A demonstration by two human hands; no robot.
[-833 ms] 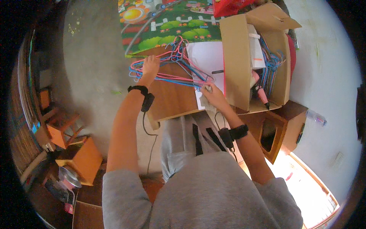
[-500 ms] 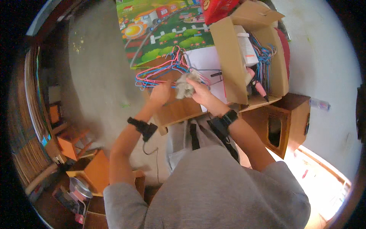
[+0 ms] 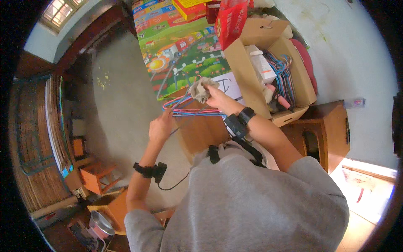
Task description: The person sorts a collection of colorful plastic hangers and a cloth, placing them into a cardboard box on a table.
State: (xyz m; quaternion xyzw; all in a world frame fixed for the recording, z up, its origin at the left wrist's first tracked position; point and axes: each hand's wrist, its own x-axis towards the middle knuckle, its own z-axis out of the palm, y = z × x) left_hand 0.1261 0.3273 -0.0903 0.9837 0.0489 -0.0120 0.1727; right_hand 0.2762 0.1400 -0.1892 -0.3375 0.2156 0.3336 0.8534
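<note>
A crumpled grey-beige cloth (image 3: 200, 89) is bunched in my right hand (image 3: 219, 100), which is closed around it. My left hand (image 3: 160, 127) is closed on one corner of a dark grey clothes hanger (image 3: 181, 127). That hanger is tilted above the table's near left corner, and its far part passes by the cloth. Below it, pink and blue hangers (image 3: 197, 112) lie stacked near the table edge. Parts of the stack and of the held hanger are hidden by the cloth and my right hand.
An open cardboard box (image 3: 247, 80) on the right holds more hangers (image 3: 285, 80), a white box (image 3: 261, 65) and a pink-handled appliance (image 3: 284, 102). A red bag (image 3: 230, 25) stands behind it. A colourful printed mat (image 3: 189, 54) covers the table's far part; a wooden cabinet (image 3: 329, 130) is at right.
My left hand has moved away from the stack, left and nearer me, with the dark grey hanger in it. The cloth has shifted slightly farther away; the whole view has tilted up.
</note>
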